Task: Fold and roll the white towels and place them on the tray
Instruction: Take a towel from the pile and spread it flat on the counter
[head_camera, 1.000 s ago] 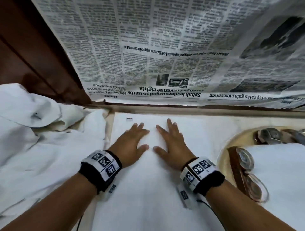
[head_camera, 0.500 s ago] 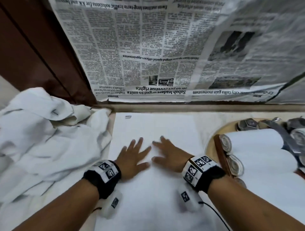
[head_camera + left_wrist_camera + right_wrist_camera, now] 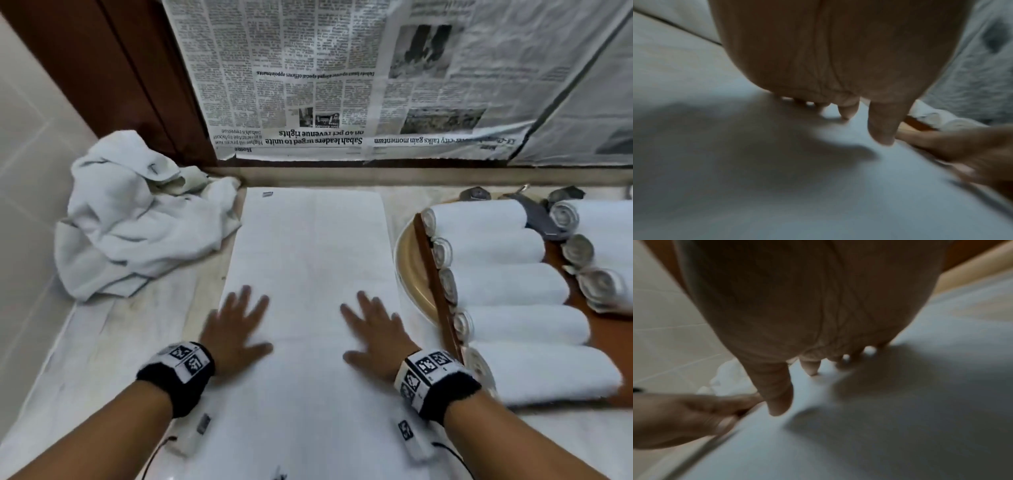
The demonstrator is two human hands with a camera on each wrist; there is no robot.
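Folded white towel (image 3: 315,274), frame centre; left hand (image 3: 236,329), right hand (image 3: 375,334) pressed flat, fingers spread, gripping nothing

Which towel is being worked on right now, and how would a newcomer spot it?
Start at the newspaper hanging along the back wall. Directly below it on the counter, a flat folded towel runs toward the viewer, with the left hand and right hand spread on it. Unlike the crumpled towel pile or the rolled towels, it lies smooth.
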